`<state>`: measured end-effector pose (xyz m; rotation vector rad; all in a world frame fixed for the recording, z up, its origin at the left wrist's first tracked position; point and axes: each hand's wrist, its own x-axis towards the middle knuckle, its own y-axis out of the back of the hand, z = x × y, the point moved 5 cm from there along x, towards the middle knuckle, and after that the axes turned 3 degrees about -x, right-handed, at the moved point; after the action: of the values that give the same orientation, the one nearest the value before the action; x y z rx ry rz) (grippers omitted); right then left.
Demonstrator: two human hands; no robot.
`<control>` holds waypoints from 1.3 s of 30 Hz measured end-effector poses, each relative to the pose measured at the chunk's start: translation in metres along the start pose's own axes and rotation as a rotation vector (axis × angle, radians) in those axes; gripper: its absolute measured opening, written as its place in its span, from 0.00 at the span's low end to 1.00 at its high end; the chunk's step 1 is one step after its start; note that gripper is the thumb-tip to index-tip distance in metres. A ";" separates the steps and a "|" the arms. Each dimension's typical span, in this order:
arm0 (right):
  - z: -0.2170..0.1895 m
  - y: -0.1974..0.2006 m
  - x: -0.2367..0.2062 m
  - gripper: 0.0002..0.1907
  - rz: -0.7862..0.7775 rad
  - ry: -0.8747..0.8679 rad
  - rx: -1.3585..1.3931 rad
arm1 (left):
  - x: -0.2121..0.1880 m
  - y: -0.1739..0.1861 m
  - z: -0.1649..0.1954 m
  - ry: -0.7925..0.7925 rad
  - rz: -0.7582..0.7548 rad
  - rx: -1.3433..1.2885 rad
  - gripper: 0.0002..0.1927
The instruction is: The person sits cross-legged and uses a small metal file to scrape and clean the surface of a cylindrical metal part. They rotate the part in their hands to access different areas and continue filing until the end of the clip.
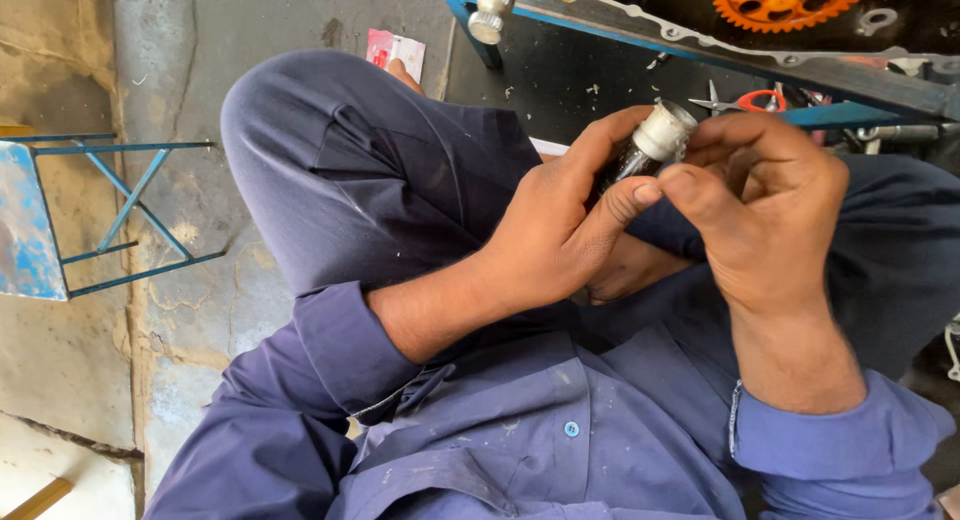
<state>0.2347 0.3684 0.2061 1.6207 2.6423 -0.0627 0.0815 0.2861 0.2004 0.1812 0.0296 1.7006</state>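
The left hand grips a small cylindrical part with a pale metal cap, thumb pressed along its side, while the right hand closes on the capped end from the opposite side, fingers curled over it. Both hands are held above the person's raised knee, clad in blue work clothing. On the concrete floor, a blue metal stand sits at the left edge; an orange sprocket and red-handled scissors lie near the top right corner.
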 end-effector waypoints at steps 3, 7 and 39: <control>0.006 -0.001 0.001 0.07 -0.001 -0.022 -0.002 | 0.000 0.001 -0.001 0.009 0.011 -0.004 0.24; 0.010 0.005 0.001 0.07 0.039 -0.076 0.047 | 0.001 0.003 0.001 -0.014 0.018 0.086 0.25; 0.015 0.007 0.008 0.05 -0.028 -0.013 -0.021 | 0.010 -0.007 -0.018 0.145 0.053 -0.056 0.22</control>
<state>0.2372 0.3780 0.1910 1.5714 2.6473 -0.0467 0.0844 0.2982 0.1829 0.0173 0.0856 1.7624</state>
